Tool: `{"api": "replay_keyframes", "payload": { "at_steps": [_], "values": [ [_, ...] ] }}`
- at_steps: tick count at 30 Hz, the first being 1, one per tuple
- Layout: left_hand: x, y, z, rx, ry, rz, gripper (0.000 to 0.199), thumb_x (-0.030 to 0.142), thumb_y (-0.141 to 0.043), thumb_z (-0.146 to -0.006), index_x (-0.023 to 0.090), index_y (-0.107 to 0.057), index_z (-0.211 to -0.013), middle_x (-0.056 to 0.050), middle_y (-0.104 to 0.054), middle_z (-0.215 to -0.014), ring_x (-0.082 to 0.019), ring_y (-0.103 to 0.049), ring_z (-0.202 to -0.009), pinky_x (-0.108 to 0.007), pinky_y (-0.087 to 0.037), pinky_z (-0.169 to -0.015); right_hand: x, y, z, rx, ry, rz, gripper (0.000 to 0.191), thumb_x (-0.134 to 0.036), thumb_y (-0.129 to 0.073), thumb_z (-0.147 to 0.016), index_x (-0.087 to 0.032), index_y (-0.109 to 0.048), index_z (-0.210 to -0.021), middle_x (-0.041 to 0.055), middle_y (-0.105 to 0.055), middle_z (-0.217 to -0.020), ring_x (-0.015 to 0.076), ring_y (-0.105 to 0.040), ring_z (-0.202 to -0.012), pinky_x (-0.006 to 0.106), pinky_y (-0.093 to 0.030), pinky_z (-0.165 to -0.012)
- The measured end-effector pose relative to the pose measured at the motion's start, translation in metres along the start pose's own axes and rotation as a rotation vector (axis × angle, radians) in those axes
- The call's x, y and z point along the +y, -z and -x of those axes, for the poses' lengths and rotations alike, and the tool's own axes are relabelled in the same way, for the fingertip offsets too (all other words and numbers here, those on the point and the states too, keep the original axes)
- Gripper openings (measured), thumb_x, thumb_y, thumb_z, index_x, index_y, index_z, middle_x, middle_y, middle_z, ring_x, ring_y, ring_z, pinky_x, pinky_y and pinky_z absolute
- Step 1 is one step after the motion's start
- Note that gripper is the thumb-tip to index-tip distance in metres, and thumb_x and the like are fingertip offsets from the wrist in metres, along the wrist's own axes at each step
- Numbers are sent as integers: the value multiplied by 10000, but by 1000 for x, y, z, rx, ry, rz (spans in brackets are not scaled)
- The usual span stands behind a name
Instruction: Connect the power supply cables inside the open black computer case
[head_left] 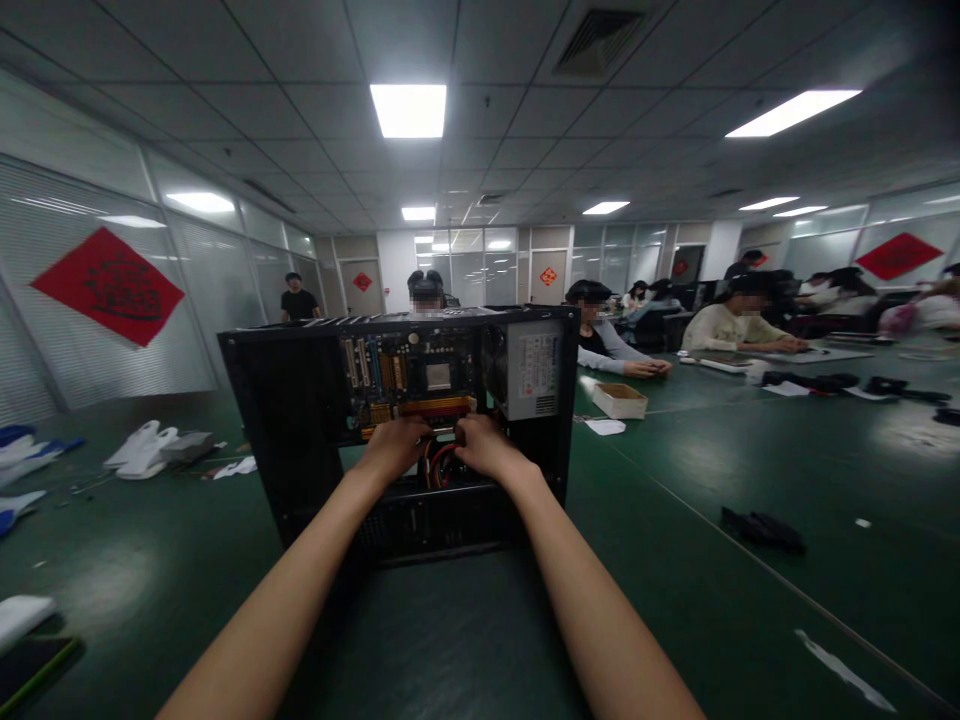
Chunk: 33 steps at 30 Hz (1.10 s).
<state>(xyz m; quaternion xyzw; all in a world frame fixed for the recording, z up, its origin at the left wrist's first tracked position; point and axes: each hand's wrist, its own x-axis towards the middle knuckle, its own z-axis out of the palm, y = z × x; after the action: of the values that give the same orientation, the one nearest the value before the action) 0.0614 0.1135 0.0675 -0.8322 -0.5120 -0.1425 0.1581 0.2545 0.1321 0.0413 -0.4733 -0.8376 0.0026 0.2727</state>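
An open black computer case (300, 480) stands on the table in front of me with its inside facing me. Within it I see a motherboard (409, 365) with a pale square processor (439, 376), and yellow and red memory slots (439, 407) along its lower part. A silver power supply (529, 370) sits at the upper right. My left hand (394, 447) and my right hand (487, 447) reach in side by side just below the slots, fingers curled inward. What their fingertips hold is hidden. Between and below them hangs a bundle of coloured cables (441, 468).
White plastic bags (142, 447) and a grey box (187, 446) lie to the left, a phone (34, 670) at the near left. Rightward are an open carton (619, 401) and a black cloth-like item (763, 528). Other people sit around the green table (675, 620).
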Motion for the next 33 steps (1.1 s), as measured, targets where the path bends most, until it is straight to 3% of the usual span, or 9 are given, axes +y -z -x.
{"api": "replay_keyframes", "payload": {
  "at_steps": [13,22,33],
  "values": [
    [4,2,-2,-19,83,-35,253,284,-582,-886,248,-690,-1112,-31,-721,-1121,-238,-663,-1026,-300,-486,-796,-2,0,-2,-9,-15,6,107,-158,-641,-771,-148,-663,-875,86,-658,-971,180,-609,-894,234,-407,-715],
    [2,0,-3,-14,-15,-58,241,231,-588,-871,251,-701,-1082,-25,-708,-1108,-218,-662,-994,-282,-476,-746,1,-3,-4,-1,8,21,89,-190,-645,-774,-152,-665,-852,83,-659,-939,184,-610,-862,243,-400,-690],
    [4,-1,-2,-7,45,-70,227,282,-568,-892,243,-687,-1082,-45,-710,-1082,-227,-664,-976,-288,-465,-732,1,-4,-3,-1,6,15,88,-166,-642,-764,-152,-655,-850,78,-653,-954,174,-605,-863,234,-402,-697]
  ]
}}
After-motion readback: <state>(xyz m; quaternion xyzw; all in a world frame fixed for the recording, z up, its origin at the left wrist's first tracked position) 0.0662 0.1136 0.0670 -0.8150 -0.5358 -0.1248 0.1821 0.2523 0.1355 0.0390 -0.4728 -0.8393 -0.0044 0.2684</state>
